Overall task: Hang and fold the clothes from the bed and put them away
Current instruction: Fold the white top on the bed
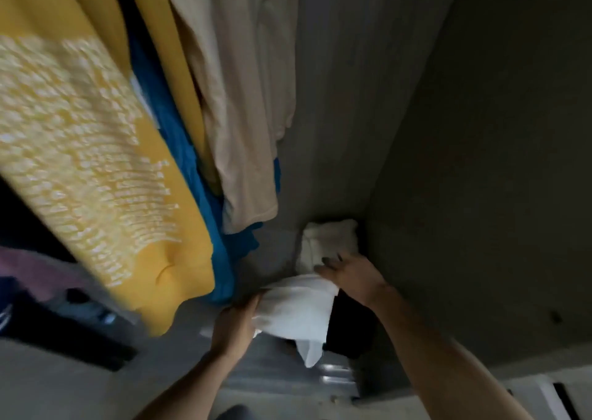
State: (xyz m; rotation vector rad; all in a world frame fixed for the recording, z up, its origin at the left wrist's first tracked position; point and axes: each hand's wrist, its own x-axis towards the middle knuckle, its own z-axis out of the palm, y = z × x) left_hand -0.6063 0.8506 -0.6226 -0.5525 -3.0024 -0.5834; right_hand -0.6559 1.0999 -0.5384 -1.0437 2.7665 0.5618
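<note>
Two hands hold one folded white cloth garment (298, 310) low inside the grey wardrobe (352, 99). The left hand (235, 323) has its grip curled round the garment's near left edge, the fingers tucked out of sight under the cloth. The right hand (349, 275) lies with fingers spread flat over the far right corner, pressing rather than pinching. The likely reason is that the left bears the weight while the right keeps the fold from opening as the piece is set on a stack.

The garment lies over a black folded cloth (352, 330) and just in front of a cream folded bundle (326, 240) in the back corner. Above and to the left hang a yellow printed sweatshirt (96, 163), a blue garment (221, 259) and a beige shirt (246, 115).

Whether the white garment already rests on the black cloth cannot be told. The dim light and blur obscure the wardrobe floor and the dark shapes at far left.
</note>
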